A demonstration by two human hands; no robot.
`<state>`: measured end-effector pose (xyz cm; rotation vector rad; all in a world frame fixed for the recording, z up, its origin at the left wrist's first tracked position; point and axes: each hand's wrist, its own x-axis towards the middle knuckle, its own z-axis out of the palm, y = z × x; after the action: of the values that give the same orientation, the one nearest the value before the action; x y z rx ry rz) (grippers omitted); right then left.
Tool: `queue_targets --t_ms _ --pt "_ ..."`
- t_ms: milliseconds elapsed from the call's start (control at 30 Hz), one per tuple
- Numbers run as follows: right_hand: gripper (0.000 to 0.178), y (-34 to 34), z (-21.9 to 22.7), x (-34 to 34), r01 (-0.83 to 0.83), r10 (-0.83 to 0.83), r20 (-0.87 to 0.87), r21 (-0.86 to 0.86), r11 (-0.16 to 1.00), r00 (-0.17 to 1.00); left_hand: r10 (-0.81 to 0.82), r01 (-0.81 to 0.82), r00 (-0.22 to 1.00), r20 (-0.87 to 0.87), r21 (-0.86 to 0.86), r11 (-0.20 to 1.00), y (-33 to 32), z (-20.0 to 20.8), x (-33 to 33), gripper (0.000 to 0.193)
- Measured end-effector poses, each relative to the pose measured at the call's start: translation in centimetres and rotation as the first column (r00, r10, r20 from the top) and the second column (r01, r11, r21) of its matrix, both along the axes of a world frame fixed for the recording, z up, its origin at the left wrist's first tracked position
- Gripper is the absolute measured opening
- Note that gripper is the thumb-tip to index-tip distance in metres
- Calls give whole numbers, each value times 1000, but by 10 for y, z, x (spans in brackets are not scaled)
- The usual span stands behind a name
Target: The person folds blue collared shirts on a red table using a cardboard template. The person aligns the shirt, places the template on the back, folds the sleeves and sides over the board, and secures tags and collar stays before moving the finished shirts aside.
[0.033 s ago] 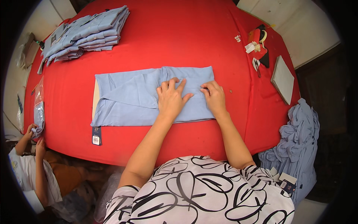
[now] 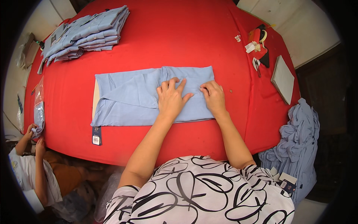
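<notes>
Blue garment (image 2: 140,97) folded on the red worktop (image 2: 175,41).
Head view: the left hand (image 2: 170,99) lies on it, fingers spread; the right hand (image 2: 215,98) curls its fingers, any pinch unclear. Light, even pressure would likely flatten creases without dragging the fold.

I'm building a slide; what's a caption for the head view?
Left hand and right hand on folded blue cloth, red cover beneath.

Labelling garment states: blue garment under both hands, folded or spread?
Folded: the blue garment lies as a rectangle, layers overlapping, under left hand and right hand.
</notes>
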<state>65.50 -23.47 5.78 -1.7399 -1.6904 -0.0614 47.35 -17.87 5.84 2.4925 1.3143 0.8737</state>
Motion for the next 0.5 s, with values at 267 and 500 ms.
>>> queue_targets --t_ms 267,500 --pt "3 10 -7 -1 -25 25 1 54 998 1000 3 -3 1000 -4 -25 1000 1 2 1 53" --pt "11 -23 21 12 137 -154 -153 -116 984 976 4 -4 1000 -1 -5 1000 2 -2 3 53"
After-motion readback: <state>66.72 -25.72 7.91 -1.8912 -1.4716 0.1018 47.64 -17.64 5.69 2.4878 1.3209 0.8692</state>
